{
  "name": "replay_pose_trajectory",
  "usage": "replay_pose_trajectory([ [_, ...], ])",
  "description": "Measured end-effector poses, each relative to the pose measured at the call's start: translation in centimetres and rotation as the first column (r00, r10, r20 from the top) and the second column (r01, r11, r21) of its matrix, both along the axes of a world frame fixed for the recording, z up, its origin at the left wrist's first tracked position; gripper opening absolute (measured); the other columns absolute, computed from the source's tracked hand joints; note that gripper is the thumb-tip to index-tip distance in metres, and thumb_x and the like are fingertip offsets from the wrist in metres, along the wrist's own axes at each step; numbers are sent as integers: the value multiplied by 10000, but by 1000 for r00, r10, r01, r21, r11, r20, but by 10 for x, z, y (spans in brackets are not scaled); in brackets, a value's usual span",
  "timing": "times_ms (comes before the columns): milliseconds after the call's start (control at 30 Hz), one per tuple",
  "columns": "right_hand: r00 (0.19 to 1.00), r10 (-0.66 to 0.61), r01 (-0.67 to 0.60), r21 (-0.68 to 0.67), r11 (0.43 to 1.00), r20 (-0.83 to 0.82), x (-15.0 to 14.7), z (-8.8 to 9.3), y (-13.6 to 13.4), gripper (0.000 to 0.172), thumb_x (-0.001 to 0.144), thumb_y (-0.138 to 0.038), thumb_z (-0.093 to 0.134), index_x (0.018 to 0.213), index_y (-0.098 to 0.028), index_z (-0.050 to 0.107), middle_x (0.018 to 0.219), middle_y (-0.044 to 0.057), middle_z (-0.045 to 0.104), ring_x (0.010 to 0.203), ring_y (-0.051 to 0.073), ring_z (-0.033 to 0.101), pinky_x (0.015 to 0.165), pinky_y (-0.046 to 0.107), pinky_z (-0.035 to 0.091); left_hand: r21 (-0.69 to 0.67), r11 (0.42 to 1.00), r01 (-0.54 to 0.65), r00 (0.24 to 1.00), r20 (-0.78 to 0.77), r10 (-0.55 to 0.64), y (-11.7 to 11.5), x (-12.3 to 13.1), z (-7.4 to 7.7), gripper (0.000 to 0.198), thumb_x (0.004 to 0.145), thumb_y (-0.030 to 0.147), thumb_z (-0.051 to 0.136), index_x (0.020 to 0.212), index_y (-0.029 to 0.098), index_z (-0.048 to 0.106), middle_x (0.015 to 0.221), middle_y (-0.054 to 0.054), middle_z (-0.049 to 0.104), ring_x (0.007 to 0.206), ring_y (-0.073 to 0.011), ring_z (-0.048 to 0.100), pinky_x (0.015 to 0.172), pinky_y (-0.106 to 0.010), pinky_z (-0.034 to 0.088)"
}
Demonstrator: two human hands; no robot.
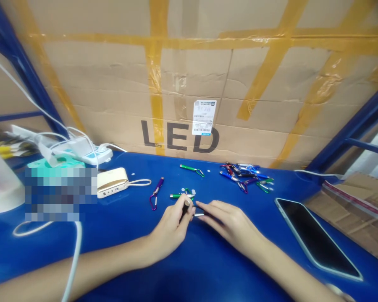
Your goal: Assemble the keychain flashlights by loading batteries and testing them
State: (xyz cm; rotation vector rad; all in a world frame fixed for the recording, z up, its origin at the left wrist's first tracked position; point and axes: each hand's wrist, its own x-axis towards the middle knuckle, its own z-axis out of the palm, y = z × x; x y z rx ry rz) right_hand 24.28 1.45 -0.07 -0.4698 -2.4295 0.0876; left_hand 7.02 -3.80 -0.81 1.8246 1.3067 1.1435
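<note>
My left hand point(168, 230) is closed around a small black keychain flashlight point(186, 205), its silver round end showing between thumb and forefinger. On the flashlight's right side is a carabiner clip point(199, 214), dark with a silver part. The fingertips of my right hand point(233, 222) pinch this clip, partly hiding it. Just beyond my hands lies a green keychain flashlight point(176, 196) with its own clip, half covered by my left fingers. To the left rests a purple one point(158, 187), and another green one point(188, 167) lies farther back.
A pile of coloured keychain flashlights point(244, 174) lies at the back right. A phone point(318, 239) is at the right, near cardboard point(362, 214). On the left are a cream power bank point(113, 181), a power strip point(97, 155) and white cables. A large taped carton point(113, 92) stands behind the blue table point(208, 268).
</note>
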Motion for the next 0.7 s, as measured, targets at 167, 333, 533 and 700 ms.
replay_pose_trajectory([
  [167,989,-55,12,300,954,134,-5,-5,0,294,929,-216,358,1017,-66,594,701,69,607,609,153,578,562,267,509,-22,1000,3,1000,-15,-3,0,0,-2,156,896,245,323,743,215,324,629,61,387,547,-89,354,546,-209,318],
  [333,996,2,-25,266,964,86,-7,-7,1,280,930,-194,342,868,-90,595,626,43,541,548,133,509,497,242,459,12,1000,-27,994,-109,28,-3,0,-7,128,888,219,317,760,219,325,676,41,424,585,-104,400,568,-227,333],
  [533,1000,0,-1,341,940,5,-10,-8,-1,223,903,-159,403,824,-88,599,582,33,519,514,125,456,470,241,414,24,998,-50,981,-186,54,-6,-2,-10,95,884,207,320,800,225,363,721,15,467,656,-136,468,593,-247,355],
  [700,999,-30,36,335,942,-24,-11,-11,-2,218,888,-147,425,778,-94,605,566,28,512,510,120,432,484,240,402,19,999,-41,983,-180,44,-5,-2,-10,100,884,202,321,796,226,362,734,16,482,656,-133,472,597,-242,358],
])
